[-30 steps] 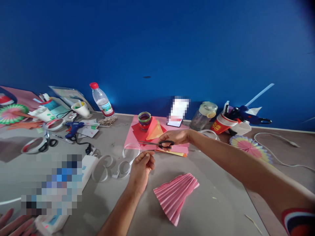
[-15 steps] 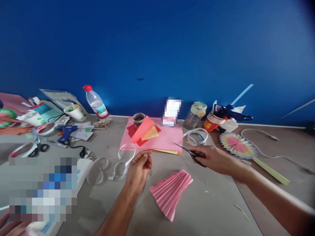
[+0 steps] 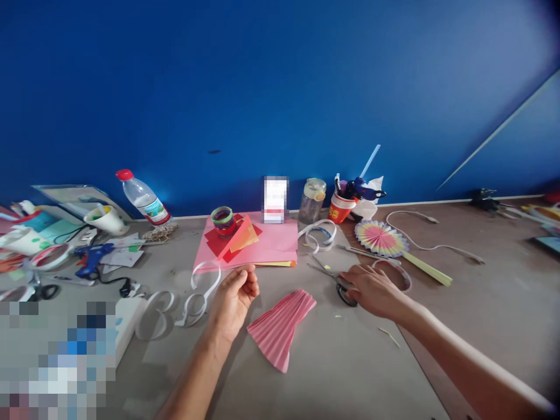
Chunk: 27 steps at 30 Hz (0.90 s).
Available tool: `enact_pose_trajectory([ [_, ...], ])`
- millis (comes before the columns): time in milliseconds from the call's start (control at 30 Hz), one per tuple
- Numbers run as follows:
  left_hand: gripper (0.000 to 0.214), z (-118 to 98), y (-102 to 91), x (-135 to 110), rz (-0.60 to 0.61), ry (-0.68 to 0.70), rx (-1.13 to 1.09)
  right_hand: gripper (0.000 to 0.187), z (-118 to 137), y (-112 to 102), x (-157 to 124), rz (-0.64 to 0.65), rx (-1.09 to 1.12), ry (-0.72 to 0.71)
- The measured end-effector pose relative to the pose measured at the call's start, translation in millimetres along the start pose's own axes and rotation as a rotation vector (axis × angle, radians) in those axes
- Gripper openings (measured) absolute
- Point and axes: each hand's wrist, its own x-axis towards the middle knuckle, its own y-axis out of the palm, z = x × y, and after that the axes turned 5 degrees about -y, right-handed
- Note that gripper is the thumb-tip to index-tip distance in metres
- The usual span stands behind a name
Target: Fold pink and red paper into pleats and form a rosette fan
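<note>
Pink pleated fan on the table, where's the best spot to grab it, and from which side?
Pinch the fan at its narrow near end, coming from your side: the pleats gather there, while the far end splays wide and flat.

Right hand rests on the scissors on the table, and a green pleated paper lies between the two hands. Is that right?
Not quite: the head view shows the pleated paper is pink, not green. It does lie between the left hand and the right hand, which rests on the scissors.
</note>
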Motion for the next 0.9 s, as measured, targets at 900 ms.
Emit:
enact_pose_trajectory([
  [900, 0.025, 13, 60.4, -29, 0.298, -0.079, 0.891, 0.017, 123, -19, 14, -0.586, 0.865, -0.526],
])
